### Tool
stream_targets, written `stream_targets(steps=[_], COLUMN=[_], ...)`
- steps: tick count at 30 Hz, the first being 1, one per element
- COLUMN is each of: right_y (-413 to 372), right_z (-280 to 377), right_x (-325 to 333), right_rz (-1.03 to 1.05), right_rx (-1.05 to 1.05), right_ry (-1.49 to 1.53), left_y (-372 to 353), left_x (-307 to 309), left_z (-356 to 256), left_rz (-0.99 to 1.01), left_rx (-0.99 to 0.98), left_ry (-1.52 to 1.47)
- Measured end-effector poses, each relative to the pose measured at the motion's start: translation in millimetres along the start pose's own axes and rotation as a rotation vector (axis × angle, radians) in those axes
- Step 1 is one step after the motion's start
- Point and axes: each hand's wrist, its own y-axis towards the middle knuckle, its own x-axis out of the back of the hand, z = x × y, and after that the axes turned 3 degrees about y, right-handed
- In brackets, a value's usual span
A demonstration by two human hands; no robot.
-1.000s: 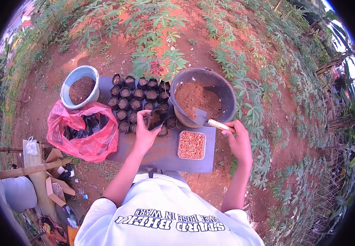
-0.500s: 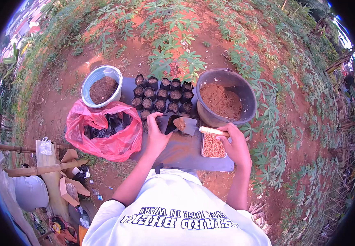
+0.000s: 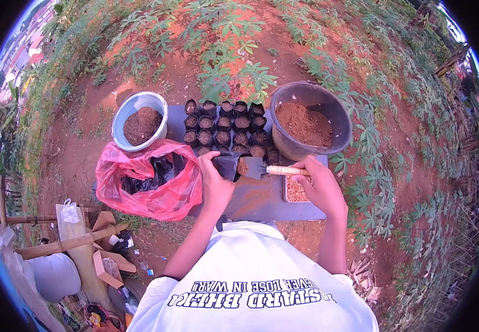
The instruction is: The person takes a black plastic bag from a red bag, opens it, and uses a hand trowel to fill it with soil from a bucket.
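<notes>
My left hand (image 3: 217, 180) holds a small black planting bag (image 3: 228, 165) with its fingers round the near side. The wooden handle of a trowel (image 3: 283, 170) is in my right hand (image 3: 321, 185). Reddish soil lies on the trowel's blade, whose tip is at the mouth of the bag. Just beyond the hands stand rows of black bags filled with soil (image 3: 223, 123). A clear box of orange-brown seeds (image 3: 296, 190) sits under the trowel handle, partly hidden by my right hand.
A dark bucket of reddish soil (image 3: 304, 125) stands at the right. At the left are a light blue bucket of dark soil (image 3: 141, 126) and a pink plastic bag (image 3: 187, 195) with black bags inside. Leafy plants grow beyond the grey table (image 3: 253, 206).
The trowel blade has tilted towards the bag, and its tip is now at the bag's mouth. The whole view has shifted slightly, with the table's things further right.
</notes>
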Motion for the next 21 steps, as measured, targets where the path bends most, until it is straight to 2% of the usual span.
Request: stream_targets(steps=[8, 11, 21], right_y=[12.7, 17.7, 8.6], right_z=[15.4, 18.8, 6.6], right_x=[-3.7, -0.6, 15.0], right_rz=[0.057, 0.065, -0.032], right_rx=[0.044, 0.078, 0.043], right_ry=[-0.092, -0.123, -0.073], left_y=[0.5, 1.2, 8.2], left_x=[-1.0, -5.6, -39.7], left_z=[0.6, -2.9, -9.1], left_rz=[0.002, 0.022, 0.155], left_rx=[0.055, 0.002, 0.006], left_ry=[-0.044, 0.016, -0.011])
